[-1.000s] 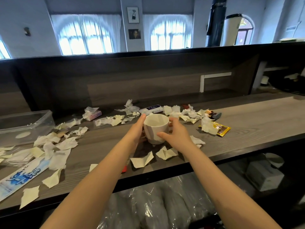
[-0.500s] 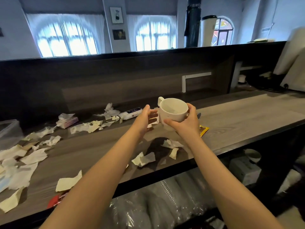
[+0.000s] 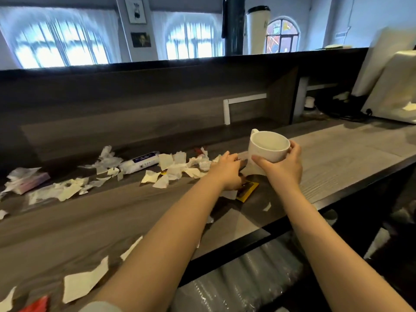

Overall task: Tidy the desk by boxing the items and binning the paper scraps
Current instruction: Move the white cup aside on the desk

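We see the right hand (image 3: 282, 167) wrapped around a white mug (image 3: 267, 146), thumb on the near wall and fingers curled round the far side. The mug is upright and lifted just clear of the desk (image 3: 337, 154), with its handle pointing away toward the back panel. The left hand (image 3: 227, 172) reaches down just beside it, palm down over a yellow packet (image 3: 247, 190) and something dark. We cannot tell whether its fingers grip anything, since they are hidden behind the hand itself.

The desk is a long top of grey wood grain with a dark front edge. Torn paper scraps (image 3: 171, 167) lie across its left and middle, thickest in a band near the back panel, with a few larger pieces (image 3: 83, 283) near the front edge at lower left. Among them we find a white tissue pack (image 3: 140, 162) with blue print and, far left, a pink packet (image 3: 29, 182) under crumpled paper. The stretch of desk to the right of the mug is bare wood.

A dark wooden panel rises behind the desk, and a white bracket (image 3: 243, 99) is fixed to it. Above the panel we see two arched windows (image 3: 56, 41) with pale curtains and two framed pictures (image 3: 135, 11) between them. A dark post (image 3: 233, 25) stands there beside a tall white tumbler (image 3: 256, 30). A white machine (image 3: 391, 86) stands at the far right. Under the desk lie bundles in clear plastic wrap (image 3: 236, 282).
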`<state>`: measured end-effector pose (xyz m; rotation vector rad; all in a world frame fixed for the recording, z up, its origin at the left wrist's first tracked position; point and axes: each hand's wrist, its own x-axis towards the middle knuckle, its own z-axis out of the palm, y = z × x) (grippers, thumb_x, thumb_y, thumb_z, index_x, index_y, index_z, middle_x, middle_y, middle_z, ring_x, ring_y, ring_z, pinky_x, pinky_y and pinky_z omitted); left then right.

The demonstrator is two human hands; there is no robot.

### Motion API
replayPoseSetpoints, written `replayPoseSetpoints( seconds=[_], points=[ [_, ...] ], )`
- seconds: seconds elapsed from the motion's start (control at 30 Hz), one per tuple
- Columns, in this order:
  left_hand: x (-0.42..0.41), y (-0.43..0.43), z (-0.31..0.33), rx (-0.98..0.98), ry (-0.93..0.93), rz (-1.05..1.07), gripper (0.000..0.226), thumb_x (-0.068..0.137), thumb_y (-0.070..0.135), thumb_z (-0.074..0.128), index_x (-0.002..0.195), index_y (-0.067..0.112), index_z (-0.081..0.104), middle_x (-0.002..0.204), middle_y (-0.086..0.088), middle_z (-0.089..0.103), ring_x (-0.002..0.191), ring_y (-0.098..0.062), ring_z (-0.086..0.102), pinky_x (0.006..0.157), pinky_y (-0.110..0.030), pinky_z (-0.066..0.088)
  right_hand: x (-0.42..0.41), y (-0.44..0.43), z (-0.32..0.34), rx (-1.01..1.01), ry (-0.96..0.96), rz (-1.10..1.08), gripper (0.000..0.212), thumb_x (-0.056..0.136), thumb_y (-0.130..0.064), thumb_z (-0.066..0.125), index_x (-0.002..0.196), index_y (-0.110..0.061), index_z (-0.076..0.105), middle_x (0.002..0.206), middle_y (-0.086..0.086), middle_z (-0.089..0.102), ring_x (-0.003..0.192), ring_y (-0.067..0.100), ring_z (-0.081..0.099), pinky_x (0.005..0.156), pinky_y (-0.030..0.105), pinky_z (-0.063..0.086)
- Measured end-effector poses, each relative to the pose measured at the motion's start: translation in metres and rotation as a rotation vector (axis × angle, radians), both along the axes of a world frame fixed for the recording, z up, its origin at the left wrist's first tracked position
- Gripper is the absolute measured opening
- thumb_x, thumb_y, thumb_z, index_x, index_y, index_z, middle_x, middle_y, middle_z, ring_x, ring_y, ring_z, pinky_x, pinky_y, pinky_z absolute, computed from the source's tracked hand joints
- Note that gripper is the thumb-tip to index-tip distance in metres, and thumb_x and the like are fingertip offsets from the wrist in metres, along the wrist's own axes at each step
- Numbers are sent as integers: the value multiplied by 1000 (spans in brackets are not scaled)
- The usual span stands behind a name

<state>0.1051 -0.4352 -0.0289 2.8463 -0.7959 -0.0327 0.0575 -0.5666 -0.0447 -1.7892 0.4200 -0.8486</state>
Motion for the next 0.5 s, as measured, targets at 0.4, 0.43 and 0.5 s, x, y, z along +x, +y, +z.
replayPoseSetpoints(
  seconds=[0.4, 0.43, 0.5],
  points=[
    [39, 30, -23, 179, -48, 174, 46, 97, 41, 33, 141, 26, 40, 158, -2, 13, 146, -26, 8, 115, -51, 20, 17, -7, -7, -30, 72, 133, 90, 62, -25, 87, 135, -18, 35, 133, 1, 47, 122, 18, 45, 91, 27, 40],
    [38, 38, -22, 178, -41, 194, 46, 98, 40, 32, 141, 25, 39, 159, -2, 12, 146, -25, 7, 116, -50, 21, 19, -3, -6, -37, 73, 153, 92, 61, -24, 87, 136, -18, 35, 133, 1, 47, 122, 18, 45, 93, 27, 41],
    [36, 50, -22, 174, -39, 221, 46, 98, 39, 33, 141, 25, 39, 159, -3, 11, 146, -25, 7, 115, -49, 21, 24, 5, -3, -33, 89, 194, 93, 61, -23, 87, 137, -18, 33, 134, 1, 46, 124, 18, 44, 95, 29, 41]
  ],
)
